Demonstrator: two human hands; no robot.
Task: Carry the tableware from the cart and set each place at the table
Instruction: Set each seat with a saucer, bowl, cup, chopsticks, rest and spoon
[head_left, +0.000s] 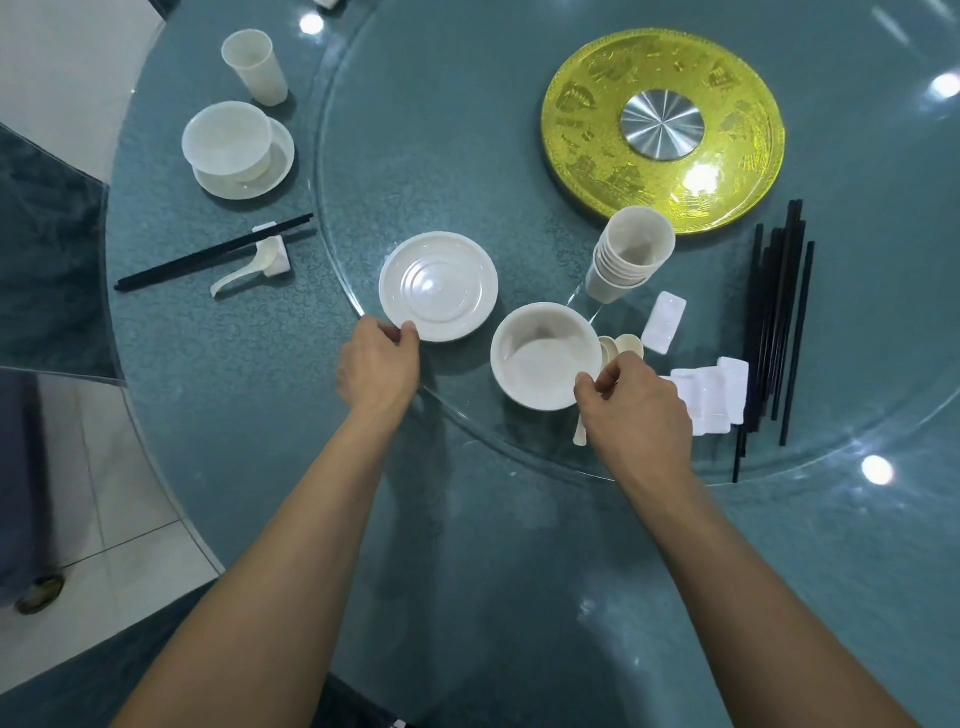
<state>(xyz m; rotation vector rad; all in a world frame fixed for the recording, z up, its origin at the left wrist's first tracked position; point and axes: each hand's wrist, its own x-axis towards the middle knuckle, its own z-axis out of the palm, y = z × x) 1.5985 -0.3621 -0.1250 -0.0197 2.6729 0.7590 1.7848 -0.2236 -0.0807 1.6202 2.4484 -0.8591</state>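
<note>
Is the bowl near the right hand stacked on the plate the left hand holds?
No, the bowl stands beside the plate, apart from it, on the glass turntable.

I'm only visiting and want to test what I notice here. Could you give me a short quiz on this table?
1. True or false: the left hand grips the rim of the plate.
2. What does the right hand pinch? A) the bowl B) a black chopstick C) a single cup
3. Fill in: the stack of cups stands next to the edge of the ___-coloured disc.

Key: 1 true; 2 A, at the bowl's near rim; 3 gold.
</note>
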